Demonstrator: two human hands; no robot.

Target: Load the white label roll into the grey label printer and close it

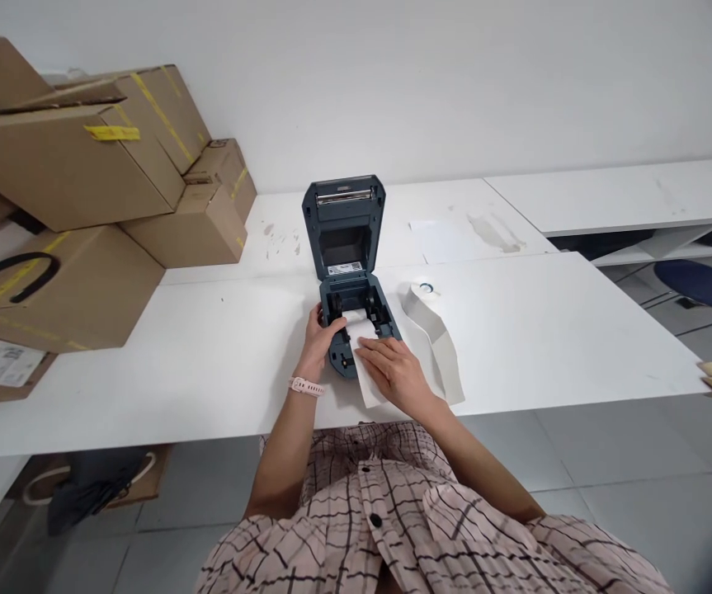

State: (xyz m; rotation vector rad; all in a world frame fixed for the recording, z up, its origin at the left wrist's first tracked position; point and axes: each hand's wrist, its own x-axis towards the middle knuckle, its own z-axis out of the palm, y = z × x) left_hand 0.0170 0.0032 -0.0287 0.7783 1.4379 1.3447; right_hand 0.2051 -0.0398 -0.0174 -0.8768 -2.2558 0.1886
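Note:
A dark blue-grey label printer [338,360] stands on the white table with its lid [322,239] raised toward the wall. From inside it, a white label strip [368,394] runs out over the front edge toward me. My left hand [314,345] grips the printer's left side, its thumb reaching over the edge to the paper. Fingers stretched out and close together, my right hand [400,373] lies on top of the strip at the printer's front. Part of the strip and the printer's right front are hidden beneath that hand.
Right of the printer lies a length of loose label backing [445,351], beside a small roll [422,290]. A sheet of white paper [433,241] rests farther back. Cardboard boxes [83,173] are stacked at the left. A blue stool [705,283] stands beyond the table's right edge.

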